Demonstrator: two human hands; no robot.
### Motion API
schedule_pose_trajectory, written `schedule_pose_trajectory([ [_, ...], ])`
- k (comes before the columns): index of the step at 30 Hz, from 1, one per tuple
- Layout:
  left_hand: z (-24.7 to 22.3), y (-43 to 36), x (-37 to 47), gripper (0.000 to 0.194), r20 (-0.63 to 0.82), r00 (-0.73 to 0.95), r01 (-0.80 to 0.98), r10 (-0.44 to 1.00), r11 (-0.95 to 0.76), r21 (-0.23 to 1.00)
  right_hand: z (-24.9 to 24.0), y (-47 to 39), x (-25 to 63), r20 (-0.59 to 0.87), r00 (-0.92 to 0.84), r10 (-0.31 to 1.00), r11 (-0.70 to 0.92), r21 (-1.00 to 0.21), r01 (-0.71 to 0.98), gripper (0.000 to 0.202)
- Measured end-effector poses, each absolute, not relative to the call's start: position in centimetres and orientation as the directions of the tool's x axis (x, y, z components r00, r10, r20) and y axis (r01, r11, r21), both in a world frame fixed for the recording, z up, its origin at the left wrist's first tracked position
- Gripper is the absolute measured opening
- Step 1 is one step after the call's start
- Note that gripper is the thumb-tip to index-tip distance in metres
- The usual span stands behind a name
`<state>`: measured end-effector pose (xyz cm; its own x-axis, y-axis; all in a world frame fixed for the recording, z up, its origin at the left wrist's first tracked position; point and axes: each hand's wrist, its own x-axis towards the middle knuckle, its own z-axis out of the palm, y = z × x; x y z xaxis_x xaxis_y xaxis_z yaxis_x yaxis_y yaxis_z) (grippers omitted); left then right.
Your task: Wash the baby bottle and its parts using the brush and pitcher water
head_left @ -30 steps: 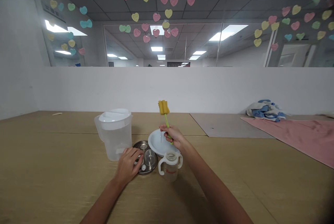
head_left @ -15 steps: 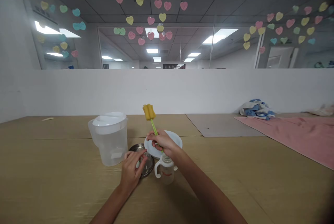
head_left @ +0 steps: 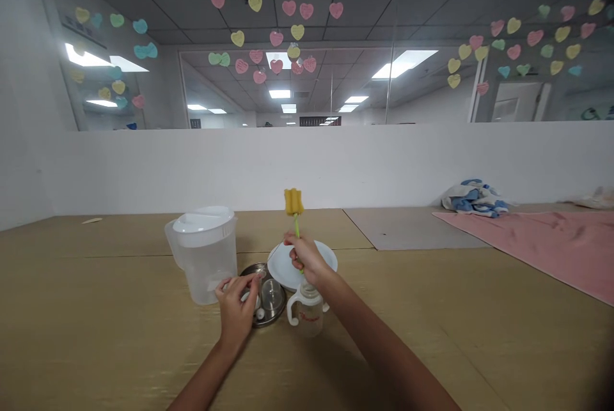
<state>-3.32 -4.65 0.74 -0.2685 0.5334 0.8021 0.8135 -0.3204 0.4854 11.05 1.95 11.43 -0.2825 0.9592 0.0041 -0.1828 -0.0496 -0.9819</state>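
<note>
My right hand [head_left: 309,259] is closed round the green handle of a bottle brush [head_left: 294,202], whose yellow sponge head points up. Just below that hand a clear baby bottle [head_left: 311,320] with white side handles stands upright, its mouth uncovered. My left hand [head_left: 236,302] is over the left side of a round metal tray [head_left: 275,319], thumb and fingertips pinched together; a small translucent thing seems to be at the fingertips, too small to name. In the tray are a clear cap [head_left: 272,294] and small white parts [head_left: 259,314], partly hidden by the fingers.
A lidded translucent pitcher [head_left: 204,261] stands left of the tray. Behind the bottle is a white plate [head_left: 283,264], partly covered by my right hand. A crumpled blue and white cloth [head_left: 474,198] and a pink cloth [head_left: 542,238] lie at the right, near the wall.
My right hand has tipped the brush more upright, its sponge head swinging right. My left hand has drawn slightly left, its fingertips closing together and uncovering more of the tray.
</note>
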Motion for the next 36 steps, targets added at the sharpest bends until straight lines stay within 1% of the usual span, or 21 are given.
schedule_pose_trajectory([
  [4, 0.9, -4.9, -4.1, 0.031, 0.778, -0.308, 0.792, 0.547, -0.305, 0.528, 12.9, 3.2, 13.1, -0.001, -0.268, 0.963, -0.079, -0.956, -0.282, 0.019],
  [6, 1.0, -5.0, -4.3, 0.032, 0.771, -0.334, 0.784, 0.542, -0.295, 0.547, 13.6, 3.5, 14.1, 0.038, -0.280, 0.959, -0.037, -0.966, -0.258, 0.025],
  [8, 1.0, -5.1, -4.5, 0.033, 0.762, -0.363, 0.769, 0.536, -0.289, 0.570, 14.2, 3.4, 15.1, 0.095, -0.339, 0.936, 0.049, -0.988, -0.144, 0.030],
  [10, 1.0, -5.0, -4.7, 0.034, 0.751, -0.381, 0.756, 0.540, -0.284, 0.589, 14.6, 3.3, 15.8, 0.102, -0.475, 0.874, 0.135, -0.990, 0.035, 0.032],
  [12, 1.0, -5.0, -4.8, 0.036, 0.743, -0.386, 0.751, 0.546, -0.281, 0.597, 14.7, 3.2, 16.4, 0.020, -0.652, 0.758, 0.216, -0.951, 0.222, 0.032],
  [14, 1.0, -4.9, -4.9, 0.036, 0.736, -0.397, 0.744, 0.549, -0.277, 0.608, 14.4, 3.5, 16.7, -0.096, -0.754, 0.649, 0.296, -0.882, 0.367, 0.032],
  [15, 1.0, -4.9, -4.9, 0.036, 0.731, -0.407, 0.738, 0.548, -0.275, 0.617, 14.1, 3.7, 16.7, -0.135, -0.756, 0.641, 0.330, -0.840, 0.430, 0.030],
  [16, 1.0, -4.9, -4.9, 0.037, 0.726, -0.415, 0.731, 0.549, -0.273, 0.625, 13.8, 4.0, 16.7, -0.147, -0.728, 0.670, 0.358, -0.795, 0.490, 0.029],
  [17, 0.9, -4.9, -4.9, 0.037, 0.720, -0.421, 0.726, 0.551, -0.271, 0.632, 13.5, 4.4, 16.7, -0.127, -0.675, 0.726, 0.378, -0.747, 0.547, 0.027],
  [19, 0.9, -4.9, -5.0, 0.037, 0.713, -0.427, 0.720, 0.556, -0.268, 0.640, 12.9, 5.0, 16.6, -0.021, -0.544, 0.839, 0.397, -0.661, 0.637, 0.024],
  [20, 0.9, -4.9, -5.0, 0.037, 0.710, -0.426, 0.718, 0.561, -0.269, 0.643, 12.7, 5.3, 16.6, 0.036, -0.490, 0.871, 0.399, -0.634, 0.662, 0.023],
  [22, 0.8, -4.9, -5.0, 0.037, 0.705, -0.422, 0.710, 0.570, -0.276, 0.648, 12.6, 5.5, 16.6, 0.098, -0.442, 0.892, 0.403, -0.617, 0.676, 0.023],
  [23, 0.9, -4.9, -5.0, 0.038, 0.703, -0.422, 0.705, 0.572, -0.280, 0.652, 12.7, 5.4, 16.5, 0.085, -0.455, 0.886, 0.402, -0.629, 0.665, 0.022],
  [26, 0.9, -4.9, -5.0, 0.037, 0.705, -0.427, 0.700, 0.566, -0.286, 0.654, 13.0, 4.9, 16.5, -0.034, -0.571, 0.820, 0.394, -0.690, 0.607, 0.019],
  [28, 0.9, -4.9, -5.0, 0.037, 0.713, -0.427, 0.702, 0.556, -0.294, 0.649, 13.1, 4.7, 16.3, -0.077, -0.627, 0.775, 0.394, -0.718, 0.574, 0.020],
  [30, 0.9, -4.9, -4.9, 0.036, 0.726, -0.421, 0.708, 0.544, -0.303, 0.637, 13.1, 4.7, 16.2, -0.033, -0.612, 0.790, 0.404, -0.722, 0.562, 0.019],
  [33, 0.8, -4.9, -4.9, 0.035, 0.743, -0.407, 0.724, 0.531, -0.309, 0.617, 12.9, 5.1, 16.2, 0.097, -0.507, 0.857, 0.409, -0.728, 0.551, 0.019],
  [36, 0.8, -5.0, -5.0, 0.034, 0.749, -0.392, 0.732, 0.535, -0.312, 0.606, 12.8, 5.5, 16.3, 0.175, -0.443, 0.879, 0.413, -0.744, 0.525, 0.020],
])
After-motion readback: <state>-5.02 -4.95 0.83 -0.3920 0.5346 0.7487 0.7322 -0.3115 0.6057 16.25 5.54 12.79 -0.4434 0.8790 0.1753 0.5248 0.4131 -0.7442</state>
